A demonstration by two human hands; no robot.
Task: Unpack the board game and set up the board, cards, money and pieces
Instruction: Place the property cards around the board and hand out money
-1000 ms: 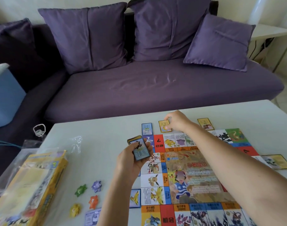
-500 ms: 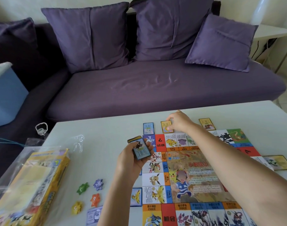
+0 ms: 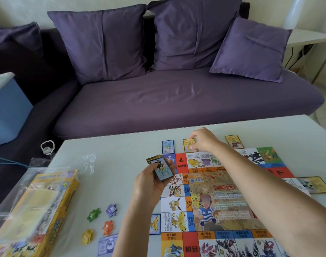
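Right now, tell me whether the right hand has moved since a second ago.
No. The right hand still holds the yellow card just beyond the far edge of the board, above the Pikachu square, as before.

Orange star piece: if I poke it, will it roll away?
Probably not. The orange star piece lies flat on the table and has pointy edges, so it would likely slide rather than roll. It looks small, so it is probably very light and easy to flick too far.
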